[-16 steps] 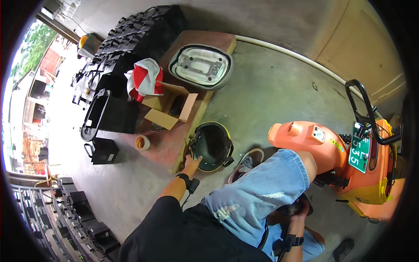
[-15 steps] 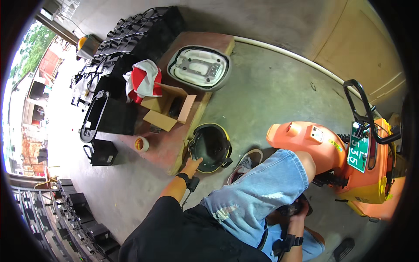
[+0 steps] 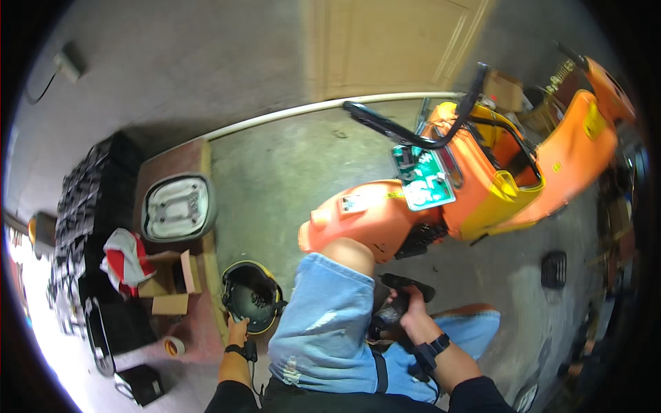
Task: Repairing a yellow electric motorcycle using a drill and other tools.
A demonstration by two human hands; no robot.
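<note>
An upturned helmet (image 3: 242, 288), dark inside with a yellow rim, lies on the floor at my left beside a low reddish board. Small dark pieces, too small to name, lie in its bowl. My left hand (image 3: 238, 332) grips its near rim, fingers over the edge. Between my legs, my right hand (image 3: 413, 310) is closed round a black power tool (image 3: 407, 286), shaped like a cordless drill; its lower part is partly hidden. Ahead of my knee stands an orange scooter (image 3: 482, 179) with a green plate (image 3: 423, 177), its orange rear fender (image 3: 358, 215) nearest to me.
On the reddish board (image 3: 206, 337) are a grey scooter seat (image 3: 177, 206), an open cardboard box (image 3: 169, 303), a red-and-white cloth (image 3: 125, 258) and a tape roll (image 3: 174, 346). Black cases (image 3: 96, 193) are stacked at left. A black pedal-like part (image 3: 553, 268) lies at right.
My view has swung right, showing more of the scooter. The right hand has brought the black power tool up into clearer sight. My left hand stays on the helmet's rim.
</note>
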